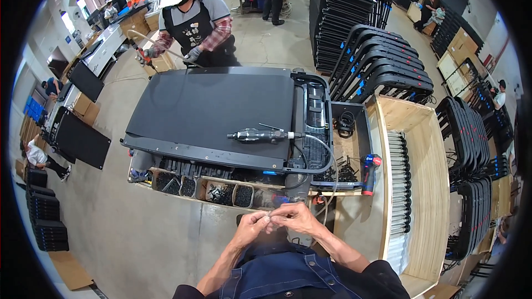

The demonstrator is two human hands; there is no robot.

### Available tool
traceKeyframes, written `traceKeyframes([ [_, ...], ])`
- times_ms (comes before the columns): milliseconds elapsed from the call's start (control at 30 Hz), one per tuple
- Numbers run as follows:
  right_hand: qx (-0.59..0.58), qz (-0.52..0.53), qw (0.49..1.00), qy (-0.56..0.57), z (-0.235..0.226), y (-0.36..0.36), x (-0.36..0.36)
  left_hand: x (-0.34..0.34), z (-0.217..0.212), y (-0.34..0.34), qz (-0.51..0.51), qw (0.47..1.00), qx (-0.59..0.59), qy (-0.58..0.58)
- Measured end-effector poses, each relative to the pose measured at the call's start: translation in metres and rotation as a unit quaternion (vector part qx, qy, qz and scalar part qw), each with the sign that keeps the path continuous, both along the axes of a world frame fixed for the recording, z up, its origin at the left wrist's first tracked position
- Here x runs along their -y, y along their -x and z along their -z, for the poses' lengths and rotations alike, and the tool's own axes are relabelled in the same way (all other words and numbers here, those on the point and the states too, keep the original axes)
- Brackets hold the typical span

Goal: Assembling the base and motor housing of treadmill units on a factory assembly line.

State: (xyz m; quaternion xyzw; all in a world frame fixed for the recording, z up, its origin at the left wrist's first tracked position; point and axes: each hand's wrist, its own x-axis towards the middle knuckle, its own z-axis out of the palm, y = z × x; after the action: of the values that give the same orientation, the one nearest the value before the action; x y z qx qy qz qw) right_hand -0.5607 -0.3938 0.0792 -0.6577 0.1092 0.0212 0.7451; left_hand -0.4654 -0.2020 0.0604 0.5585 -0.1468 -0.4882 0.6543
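Low and centred, the left hand (250,226) and right hand (293,218) are seen pressed fingertip to fingertip, pinching something too small to be identified. It is judged light, stiff and easily dropped, best gripped by its ends. Just beyond the hands, small compartments of black screws (221,192) are set; farther off, a grey pneumatic screwdriver (260,134) is laid on the flat black panel (210,108).

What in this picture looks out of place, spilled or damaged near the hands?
Nothing stands out. The left hand and right hand meet over something too small to tell. The power screwdriver lies flat on the black panel, and the screw bins show no spill.
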Motion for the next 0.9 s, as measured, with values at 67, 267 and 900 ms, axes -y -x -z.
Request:
traceKeyframes([
  [67,0.054,-0.012,0.995,0.08,0.003,-0.011,-0.003,-0.004,0.003,-0.016,0.018,0.999,-0.045,0.011],
  [267,0.026,0.1,0.992,0.068,-0.002,-0.038,-0.049,-0.015,0.004,-0.068,0.091,0.972,-0.204,0.075],
  [900,-0.027,0.168,0.984,-0.045,0.01,-0.071,-0.071,-0.03,0.006,-0.099,0.107,0.955,-0.269,0.064],
])
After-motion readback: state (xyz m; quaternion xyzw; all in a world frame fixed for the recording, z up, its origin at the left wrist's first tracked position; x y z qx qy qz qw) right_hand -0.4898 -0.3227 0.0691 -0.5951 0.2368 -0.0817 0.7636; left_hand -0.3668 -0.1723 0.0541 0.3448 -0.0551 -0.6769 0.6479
